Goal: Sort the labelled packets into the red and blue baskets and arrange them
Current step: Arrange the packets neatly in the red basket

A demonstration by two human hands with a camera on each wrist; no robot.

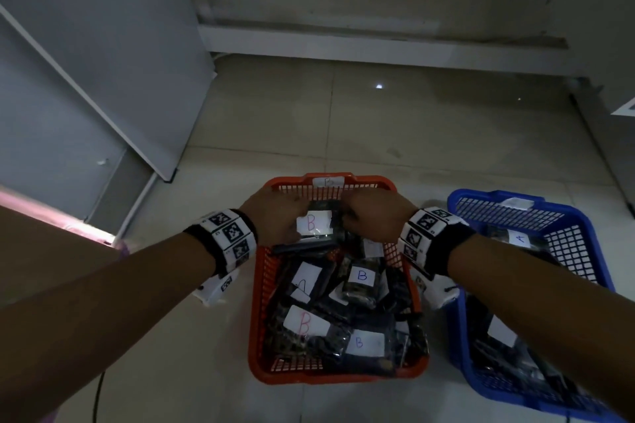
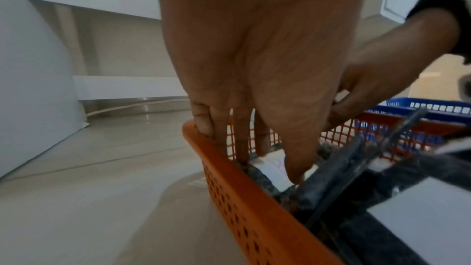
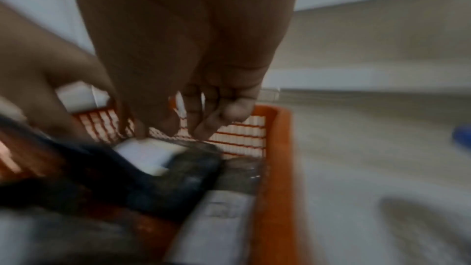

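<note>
The red basket (image 1: 336,378) (image 2: 254,209) (image 3: 277,168) sits on the floor in front of me, tagged B on its far wall. It holds several dark packets with white B labels. At its far end stands one packet (image 1: 314,223) (image 2: 275,180) (image 3: 153,156) with a red B. My left hand (image 1: 292,216) (image 2: 267,166) pinches it, thumb on the label and fingers behind. My right hand (image 1: 354,213) (image 3: 170,134) curls over its right side; that view is blurred. The blue basket (image 1: 563,208) (image 2: 407,108) at the right holds packets labelled A.
A white board (image 1: 113,86) leans against the wall at the left. A low white ledge (image 1: 378,41) runs along the back. A brown box edge (image 1: 51,251) lies at my near left, and a black cable (image 1: 98,395) crosses the tiled floor (image 1: 378,134).
</note>
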